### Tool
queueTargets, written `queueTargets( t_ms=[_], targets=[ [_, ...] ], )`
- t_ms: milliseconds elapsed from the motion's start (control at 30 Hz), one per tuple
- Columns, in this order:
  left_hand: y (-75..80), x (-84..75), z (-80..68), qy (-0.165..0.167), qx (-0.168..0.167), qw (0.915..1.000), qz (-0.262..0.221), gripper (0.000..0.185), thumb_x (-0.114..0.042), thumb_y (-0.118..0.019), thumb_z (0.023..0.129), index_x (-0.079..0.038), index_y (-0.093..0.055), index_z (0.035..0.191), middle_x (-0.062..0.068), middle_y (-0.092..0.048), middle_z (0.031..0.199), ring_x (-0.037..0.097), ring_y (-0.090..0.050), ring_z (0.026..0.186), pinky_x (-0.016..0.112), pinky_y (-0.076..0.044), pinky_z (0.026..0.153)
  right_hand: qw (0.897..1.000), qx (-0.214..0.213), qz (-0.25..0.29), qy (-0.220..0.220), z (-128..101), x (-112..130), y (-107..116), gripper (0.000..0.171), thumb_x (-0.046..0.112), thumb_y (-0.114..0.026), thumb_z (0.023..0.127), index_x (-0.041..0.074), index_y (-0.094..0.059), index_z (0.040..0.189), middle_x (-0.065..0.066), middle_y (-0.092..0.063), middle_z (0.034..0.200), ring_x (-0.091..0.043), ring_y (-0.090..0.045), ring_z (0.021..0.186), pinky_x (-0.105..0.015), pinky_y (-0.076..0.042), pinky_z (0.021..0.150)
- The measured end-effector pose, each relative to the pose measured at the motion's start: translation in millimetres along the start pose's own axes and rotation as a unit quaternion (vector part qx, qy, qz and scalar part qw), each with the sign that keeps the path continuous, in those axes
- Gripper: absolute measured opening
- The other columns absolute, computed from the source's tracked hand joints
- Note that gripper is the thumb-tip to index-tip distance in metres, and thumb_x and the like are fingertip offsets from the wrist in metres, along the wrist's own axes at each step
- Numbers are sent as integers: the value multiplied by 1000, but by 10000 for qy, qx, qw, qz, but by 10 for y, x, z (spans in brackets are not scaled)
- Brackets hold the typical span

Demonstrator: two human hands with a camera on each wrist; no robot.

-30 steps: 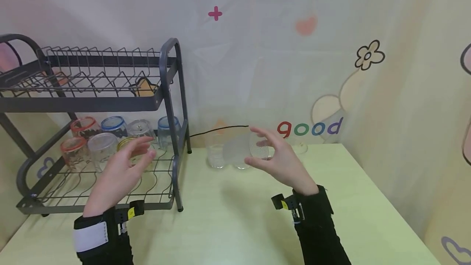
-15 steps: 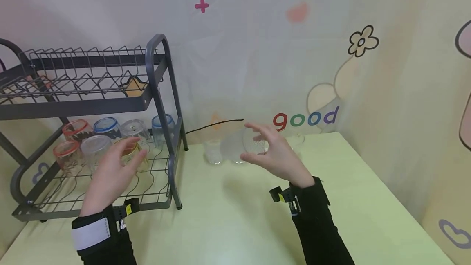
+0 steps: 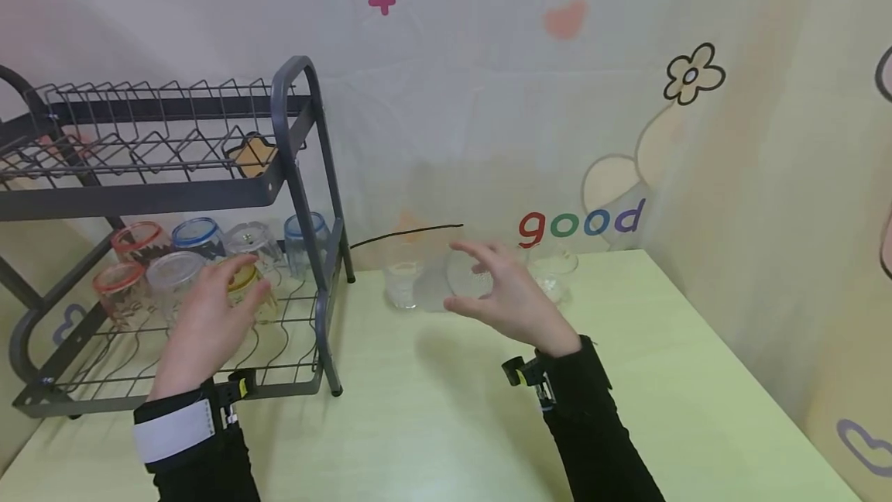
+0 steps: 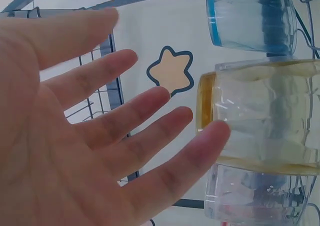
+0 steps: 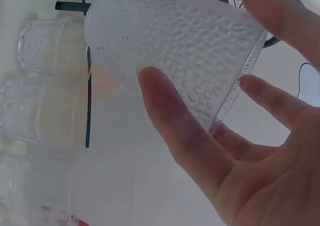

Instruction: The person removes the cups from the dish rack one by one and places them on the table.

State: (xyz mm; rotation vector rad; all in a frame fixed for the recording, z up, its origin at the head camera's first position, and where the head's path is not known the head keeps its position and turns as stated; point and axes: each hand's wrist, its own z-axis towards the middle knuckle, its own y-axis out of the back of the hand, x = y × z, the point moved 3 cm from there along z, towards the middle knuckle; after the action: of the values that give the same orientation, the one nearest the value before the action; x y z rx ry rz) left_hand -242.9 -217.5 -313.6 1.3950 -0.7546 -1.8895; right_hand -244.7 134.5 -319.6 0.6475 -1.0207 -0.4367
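My right hand (image 3: 512, 300) holds a clear, dimpled drinking glass (image 5: 175, 46) between thumb and fingers, above the table (image 3: 432, 440). The glass is tilted in the right wrist view. My left hand (image 3: 209, 324), fingers spread and holding nothing, hovers by the front of the dish rack (image 3: 289, 390). Nearest to it is a yellow-rimmed glass (image 4: 265, 116) on the rack's lower shelf; the hand hides part of that glass in the head view. Whether the left little finger touches it, I cannot tell.
Several glasses stand on the lower shelf, among them a red-rimmed glass (image 3: 120, 293) and a blue-rimmed glass (image 3: 307, 242). More clear glasses (image 3: 402, 285) stand along the table's back edge. The rack's upper wire shelf (image 3: 160, 146) overhangs the lower one.
The head view has shifted, so the rack sits further left in it. My right hand, with the dimpled glass, has moved slightly left. The left hand stays by the rack, still spread.
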Motion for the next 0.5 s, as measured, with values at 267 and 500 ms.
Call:
queueTargets(
  t_ms=[267,500],
  targets=[
    [104,24,83,172,-413,9981,434,52,-16,-56,100,1,-39,146,37,-31,142,58,-34,125,73,-32,94,9998,149,17,-125,75,-3,-120,73,31,-80,81,24,-46,145,-8,-47,132,-28,-54,115,-40,-53,78],
    [-1,144,161,665,-34,9969,420,60,-26,-56,99,-1,-34,149,35,-20,150,57,-19,134,75,-24,98,9987,406,76,-306,88,-68,-296,71,33,-80,81,25,-48,144,-9,-47,131,-29,-54,113,-41,-52,79]
  ],
)
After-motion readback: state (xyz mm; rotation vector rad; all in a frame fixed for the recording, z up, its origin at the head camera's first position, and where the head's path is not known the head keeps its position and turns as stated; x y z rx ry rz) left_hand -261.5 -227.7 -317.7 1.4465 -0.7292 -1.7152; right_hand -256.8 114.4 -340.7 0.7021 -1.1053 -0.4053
